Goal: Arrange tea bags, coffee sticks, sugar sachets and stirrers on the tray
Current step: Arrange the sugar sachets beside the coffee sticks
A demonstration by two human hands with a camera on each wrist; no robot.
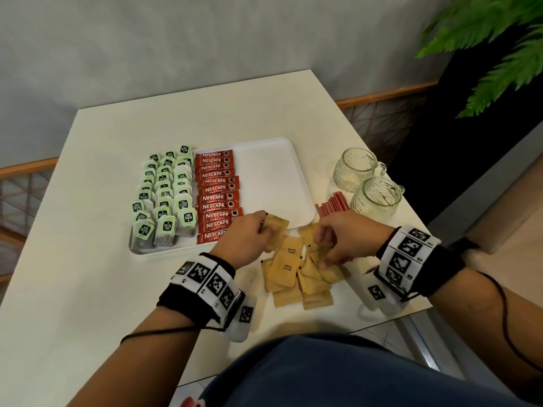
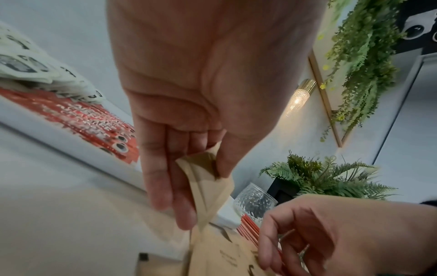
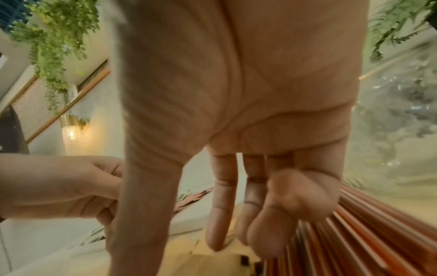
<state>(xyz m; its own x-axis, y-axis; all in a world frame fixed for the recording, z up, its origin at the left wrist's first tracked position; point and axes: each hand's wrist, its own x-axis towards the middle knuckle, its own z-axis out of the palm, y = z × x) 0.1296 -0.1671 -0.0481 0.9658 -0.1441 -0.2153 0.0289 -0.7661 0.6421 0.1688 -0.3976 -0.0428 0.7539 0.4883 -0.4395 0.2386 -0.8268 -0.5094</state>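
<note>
A white tray (image 1: 270, 177) holds rows of green-tagged tea bags (image 1: 164, 195) on its left and a column of red coffee sticks (image 1: 219, 198) in the middle; its right part is bare. Brown sugar sachets (image 1: 291, 271) lie in a loose pile on the table just in front of the tray. My left hand (image 1: 264, 230) pinches a few sachets (image 2: 208, 186) between thumb and fingers at the tray's front edge. My right hand (image 1: 323, 251) is down on the pile, thumb and fingertips around one sachet. Red stirrers (image 1: 332, 205) lie right of the tray.
Two glass mugs (image 1: 355, 168) (image 1: 376, 198) stand at the table's right, behind the stirrers. A fern (image 1: 499, 39) hangs over the back right corner. The table's front edge (image 1: 293, 351) runs close under my wrists.
</note>
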